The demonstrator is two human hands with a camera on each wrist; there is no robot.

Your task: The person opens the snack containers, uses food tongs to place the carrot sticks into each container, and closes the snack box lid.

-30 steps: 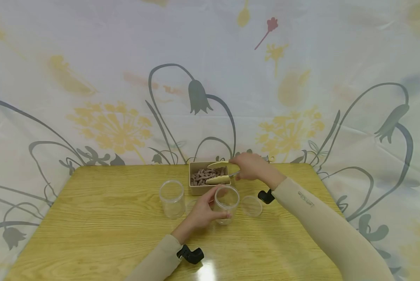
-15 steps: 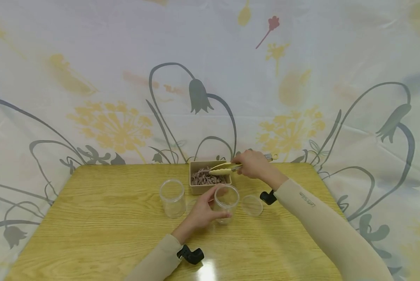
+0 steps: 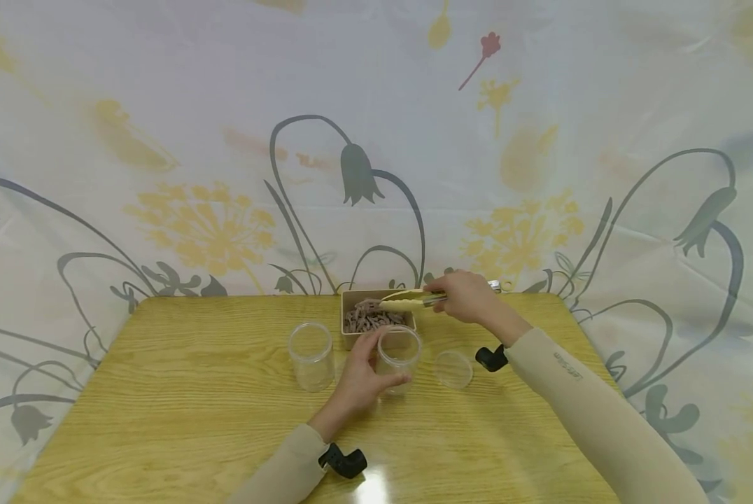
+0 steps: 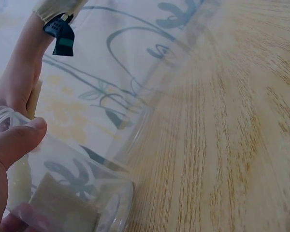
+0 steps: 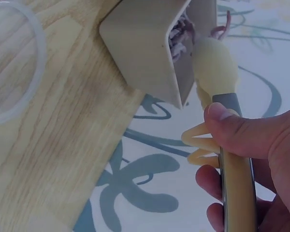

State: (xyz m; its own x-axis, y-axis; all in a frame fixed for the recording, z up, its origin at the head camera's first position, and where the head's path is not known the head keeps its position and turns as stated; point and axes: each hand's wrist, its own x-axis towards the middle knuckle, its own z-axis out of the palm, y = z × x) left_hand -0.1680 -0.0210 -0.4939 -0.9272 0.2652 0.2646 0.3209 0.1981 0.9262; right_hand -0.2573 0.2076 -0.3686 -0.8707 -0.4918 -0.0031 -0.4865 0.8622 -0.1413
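Observation:
My left hand (image 3: 360,374) grips a clear plastic jar (image 3: 398,360), thumb along its near side and fingers round its far side. The jar's open mouth faces up, right at the front of a beige box (image 3: 357,341). Inside that box lie brownish-purple strips (image 3: 367,320). My right hand (image 3: 467,297) holds tongs (image 3: 408,302) with cream tips, squeezed together over the box's right part. In the right wrist view a few strips (image 5: 224,28) stick out past the tips of the tongs, above the box rim.
A second clear jar (image 3: 311,357) stands left of my left hand. To the right of the held jar a round clear lid (image 3: 453,369) lies flat on the wooden table (image 3: 194,406). A patterned cloth (image 3: 376,231) hangs behind the table's back edge.
The tongs have closed and risen from among the strips, and my right hand has shifted a little right. My left hand has moved the jar slightly left and toward the box.

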